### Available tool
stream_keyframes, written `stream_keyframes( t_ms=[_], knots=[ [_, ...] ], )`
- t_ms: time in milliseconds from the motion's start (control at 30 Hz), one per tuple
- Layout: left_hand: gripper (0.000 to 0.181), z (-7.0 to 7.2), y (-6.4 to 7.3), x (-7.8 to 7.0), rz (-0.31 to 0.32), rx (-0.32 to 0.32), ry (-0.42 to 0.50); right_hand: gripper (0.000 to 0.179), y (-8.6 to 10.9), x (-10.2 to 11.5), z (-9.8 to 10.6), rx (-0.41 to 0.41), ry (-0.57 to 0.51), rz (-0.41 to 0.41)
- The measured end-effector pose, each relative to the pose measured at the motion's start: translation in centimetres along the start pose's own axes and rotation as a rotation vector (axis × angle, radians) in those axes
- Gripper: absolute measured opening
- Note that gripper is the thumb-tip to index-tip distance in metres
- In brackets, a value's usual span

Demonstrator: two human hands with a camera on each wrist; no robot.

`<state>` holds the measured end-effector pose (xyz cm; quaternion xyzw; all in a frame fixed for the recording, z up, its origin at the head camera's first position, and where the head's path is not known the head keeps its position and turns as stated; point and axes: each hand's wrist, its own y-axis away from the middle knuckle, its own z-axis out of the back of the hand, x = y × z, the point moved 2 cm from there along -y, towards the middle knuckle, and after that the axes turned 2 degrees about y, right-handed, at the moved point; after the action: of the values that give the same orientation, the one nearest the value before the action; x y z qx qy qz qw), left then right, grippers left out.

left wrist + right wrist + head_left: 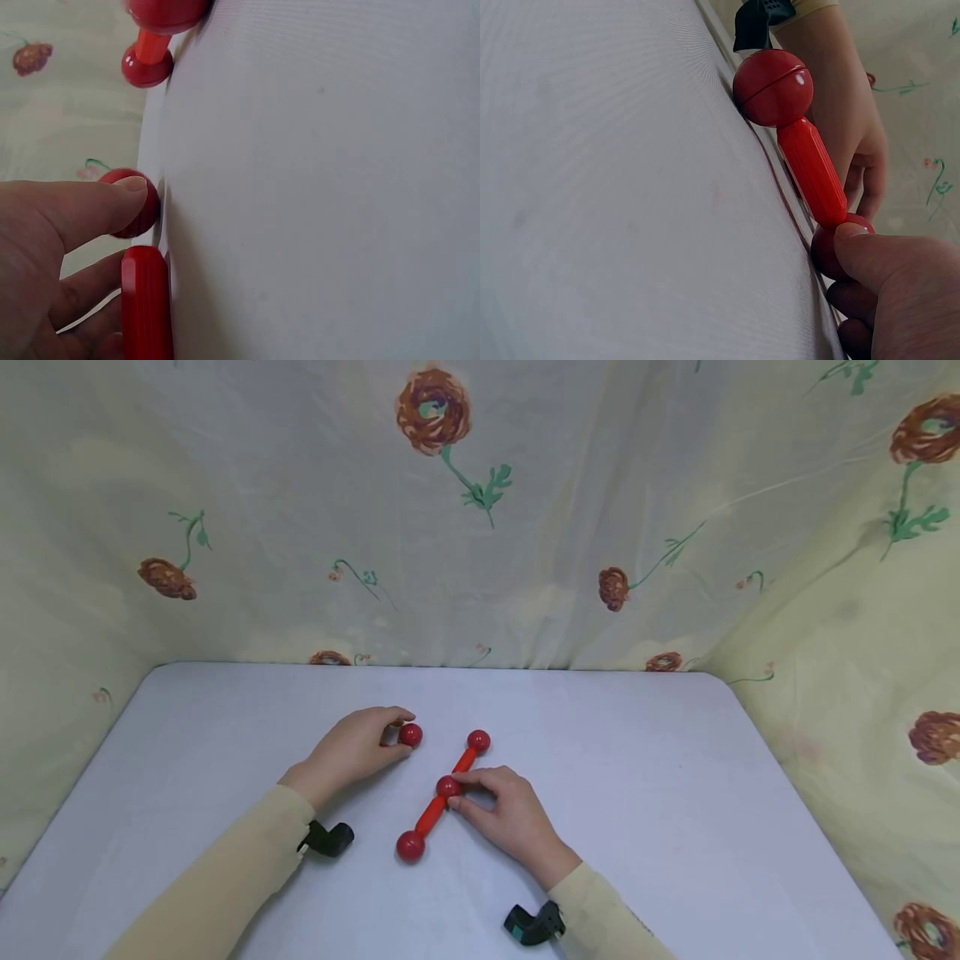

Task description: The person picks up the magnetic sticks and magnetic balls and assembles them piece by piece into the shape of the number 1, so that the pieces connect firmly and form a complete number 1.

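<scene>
Between thumb and fingers, my left hand (347,750) pinches a red ball (410,735) low over the table. A ribbed red rod (146,304) shows in the left wrist view, its end right by that ball and its length along my fingers. To the right lies a straight chain of toy balls and rods. My right hand (519,823) pinches its middle ball (447,787) from the right side. One orange-red rod (431,817) runs from there to the near ball (410,846), another (464,761) to the far ball (478,741).
A white-covered table (660,777) carries everything. Behind and beside it hangs a floral curtain (540,527). Black wrist devices (330,839) are strapped at both sleeves.
</scene>
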<state>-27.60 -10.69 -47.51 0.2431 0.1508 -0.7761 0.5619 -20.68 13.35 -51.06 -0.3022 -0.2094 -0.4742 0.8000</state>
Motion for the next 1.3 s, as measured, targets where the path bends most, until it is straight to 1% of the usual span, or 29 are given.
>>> stream_keyframes(
  t_ms=[167, 333, 467, 567, 667, 800, 1000, 1133, 1300],
  knots=[
    [0.054, 0.7, 0.8, 0.9, 0.015, -0.006, 0.018, 0.032, 0.0, -0.1, -0.1, 0.009, 0.004, -0.005],
    [0.052, 1.1, 1.5, 1.8, 0.045, -0.007, 0.0, 0.031, 0.0, -0.1, -0.1, 0.008, 0.002, -0.006],
    [0.05, 1.3, 2.2, 2.3, 0.069, -0.006, 0.004, 0.031, -0.1, -0.1, -0.1, 0.007, 0.005, -0.001],
    [0.049, 1.4, 2.6, 2.6, 0.07, -0.015, -0.006, 0.031, -0.1, 0.0, -0.1, 0.004, 0.002, 0.004],
    [0.045, 1.3, 3.0, 2.9, 0.057, -0.036, -0.03, 0.032, -0.1, 0.1, 0.0, 0.002, -0.001, 0.002],
    [0.038, 1.1, 3.3, 3.0, 0.045, -0.062, -0.066, 0.032, 0.0, 0.0, 0.0, 0.004, 0.0, -0.007],
    [0.031, 1.1, 3.9, 3.0, 0.057, -0.092, -0.078, 0.032, 0.0, 0.0, -0.1, 0.005, -0.004, -0.015],
    [0.033, 1.3, 4.7, 2.8, 0.081, -0.102, -0.059, 0.032, 0.1, 0.1, -0.1, 0.006, -0.006, -0.02],
    [0.032, 1.6, 6.1, 2.6, 0.099, -0.128, 0.005, 0.032, -0.1, 0.1, 0.0, 0.013, -0.002, -0.014]
  ],
)
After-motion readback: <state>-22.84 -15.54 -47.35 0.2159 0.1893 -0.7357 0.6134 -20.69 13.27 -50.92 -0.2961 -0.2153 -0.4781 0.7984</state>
